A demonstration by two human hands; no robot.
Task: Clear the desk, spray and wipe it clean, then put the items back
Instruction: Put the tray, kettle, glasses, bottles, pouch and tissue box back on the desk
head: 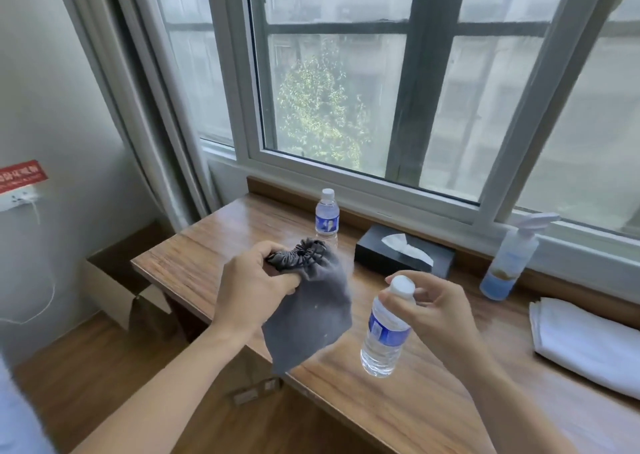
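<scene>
My left hand (254, 282) grips the gathered neck of a grey drawstring pouch (313, 309), which hangs above the wooden desk (214, 245). My right hand (438, 309) pinches the white cap of a small water bottle (386, 332) and holds it tilted over the desk's front part. A second water bottle (326, 216) stands upright at the back, near the window. Beside it lies a black tissue box (403, 256). A spray bottle (510, 257) with blue liquid stands on the right by the sill. A folded white cloth (585, 342) lies at the right edge.
The window frame (367, 183) runs along the back of the desk. Left of the desk stand a low wooden unit and a cardboard box (135, 301) on the wooden floor. A wall socket (17, 199) with a white cable is on the left wall.
</scene>
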